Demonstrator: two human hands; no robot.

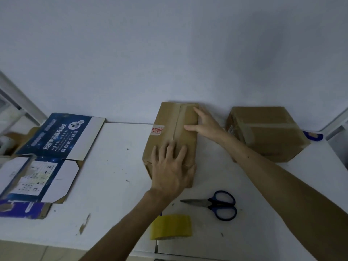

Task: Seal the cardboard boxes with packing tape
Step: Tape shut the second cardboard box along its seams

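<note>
Brown cardboard box [168, 117], long and closed, stands in the middle of the white table [113, 166] with its far end against the pale wall [169, 53]. A strip of tan tape [178, 119] runs along its top seam, and a small red-and-white label [157, 129] sits at the left edge of the top. The person's left hand [169, 166] lies flat on the near part of the box top, fingers spread and straight, pressing down and gripping nothing. The right hand [205, 123] rests at the far right edge of the same box, fingers stretched out along the edge and thumb reaching left across the top; it too is uncurled.

Near the person, just beside the left forearm, a roll of yellow packing tape [172, 227] lies on the table. Right of it rest blue-handled scissors [216, 204], blades closed and pointing left. A second brown cardboard box [267, 132], already crossed with tape, sits to the right against the wall, apart from the first. Behind it a small blue object [313, 136] peeks out; I cannot tell what it is. On the left lie flattened blue printed cartons [56, 134], overlapping one another.
</note>
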